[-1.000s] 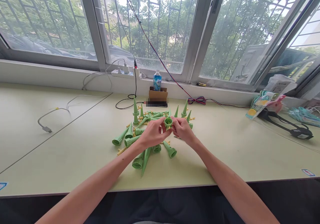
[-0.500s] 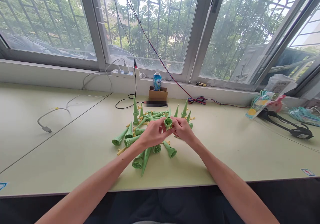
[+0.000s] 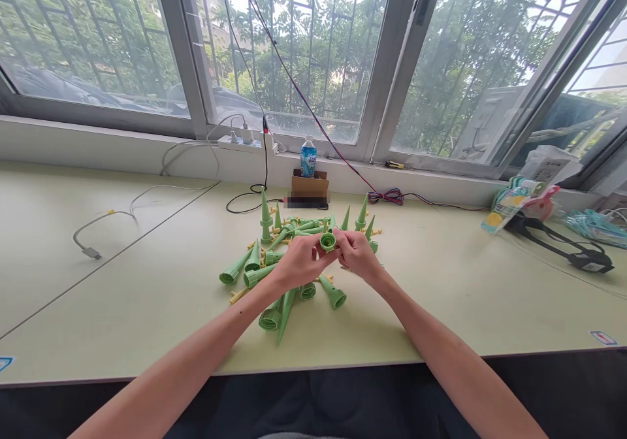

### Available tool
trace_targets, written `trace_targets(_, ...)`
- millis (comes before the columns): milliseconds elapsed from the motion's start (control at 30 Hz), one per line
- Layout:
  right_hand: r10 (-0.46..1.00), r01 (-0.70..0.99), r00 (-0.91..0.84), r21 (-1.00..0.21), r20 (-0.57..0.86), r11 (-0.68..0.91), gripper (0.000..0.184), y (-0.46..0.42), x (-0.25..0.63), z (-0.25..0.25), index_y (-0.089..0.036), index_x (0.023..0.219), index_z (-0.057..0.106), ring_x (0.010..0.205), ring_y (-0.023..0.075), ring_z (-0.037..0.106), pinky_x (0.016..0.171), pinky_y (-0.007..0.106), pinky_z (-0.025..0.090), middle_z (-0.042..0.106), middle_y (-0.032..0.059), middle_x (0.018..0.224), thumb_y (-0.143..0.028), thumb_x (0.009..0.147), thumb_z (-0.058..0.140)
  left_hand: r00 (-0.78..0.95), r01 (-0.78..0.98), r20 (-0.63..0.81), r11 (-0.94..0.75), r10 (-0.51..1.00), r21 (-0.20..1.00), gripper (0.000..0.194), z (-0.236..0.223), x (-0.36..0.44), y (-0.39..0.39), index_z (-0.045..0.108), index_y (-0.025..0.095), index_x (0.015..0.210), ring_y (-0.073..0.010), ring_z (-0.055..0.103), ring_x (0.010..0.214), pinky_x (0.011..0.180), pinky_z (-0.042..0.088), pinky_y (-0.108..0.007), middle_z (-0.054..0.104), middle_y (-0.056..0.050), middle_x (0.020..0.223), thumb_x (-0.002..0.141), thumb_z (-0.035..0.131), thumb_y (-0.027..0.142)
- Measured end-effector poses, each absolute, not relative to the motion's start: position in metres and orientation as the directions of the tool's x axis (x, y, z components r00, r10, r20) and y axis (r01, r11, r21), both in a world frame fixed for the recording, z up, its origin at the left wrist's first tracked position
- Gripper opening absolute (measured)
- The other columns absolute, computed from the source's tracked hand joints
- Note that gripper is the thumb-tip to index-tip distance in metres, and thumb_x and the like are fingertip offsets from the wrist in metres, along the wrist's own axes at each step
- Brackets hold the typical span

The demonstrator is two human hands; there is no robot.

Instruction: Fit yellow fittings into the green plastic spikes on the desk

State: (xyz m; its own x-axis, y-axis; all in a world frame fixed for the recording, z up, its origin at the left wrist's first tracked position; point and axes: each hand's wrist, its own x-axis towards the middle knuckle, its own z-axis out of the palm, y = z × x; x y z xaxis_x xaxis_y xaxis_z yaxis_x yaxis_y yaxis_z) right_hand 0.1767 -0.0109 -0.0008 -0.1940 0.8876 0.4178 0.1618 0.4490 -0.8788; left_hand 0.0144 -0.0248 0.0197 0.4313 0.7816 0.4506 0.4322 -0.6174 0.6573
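Between my hands is a green plastic watering spike (image 3: 328, 242), its round, hollow open end facing up toward me. My left hand (image 3: 302, 259) is closed around its left side, thumb below the rim. On the right, my right hand (image 3: 359, 253) pinches at the spike's side, fingertips close to the rim; a small yellow part there is mostly hidden. Under and around my hands lies a loose pile of similar green spikes (image 3: 234, 270) with small yellow valve pieces (image 3: 239, 295) among them. Several spikes (image 3: 265, 217) stand upright, points up, behind my hands.
A small cardboard box (image 3: 310, 184) and a blue-labelled bottle (image 3: 308, 158) are at the back by the window. A white cable (image 3: 91, 252) crosses the left of the table (image 3: 161, 282). Black straps (image 3: 563, 246) and packaged items (image 3: 512, 204) lie at the right.
The held spike has shifted slightly left and tilted a little in my fingers. My right hand has moved only slightly; the pile is unchanged.
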Motion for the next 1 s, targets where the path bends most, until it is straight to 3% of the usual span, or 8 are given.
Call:
trace_targets(600,0.887,0.203,-0.199,-0.868,0.417,0.454,0.054,-0.0142,0.1764,0.0020,-0.020,0.053,0.041,0.037,0.0079,0.034,0.040,0.023,0.028,0.038,-0.0041,0.039,-0.055,0.094,0.043,0.442,0.416,0.480,-0.647,0.758,0.639,0.031,0.0171,0.0134,-0.0218,0.053,0.016,0.064,-0.0081,0.043,0.050,0.049,0.034,-0.022,0.053,0.004,0.056,0.088,0.058,0.036)
trace_targets(1000,0.889,0.193,-0.202,-0.873,0.411,0.448,0.055,-0.0142,0.1783,0.0020,-0.020,0.052,0.038,0.037,0.0077,0.033,0.039,0.023,0.027,0.038,-0.0041,0.040,-0.057,0.093,0.044,0.531,0.191,0.197,-0.342,0.825,0.920,0.040,0.0172,0.0097,-0.0205,0.060,0.014,0.067,-0.0082,0.050,0.039,0.039,0.038,-0.020,0.060,-0.001,0.056,0.084,0.062,0.050)
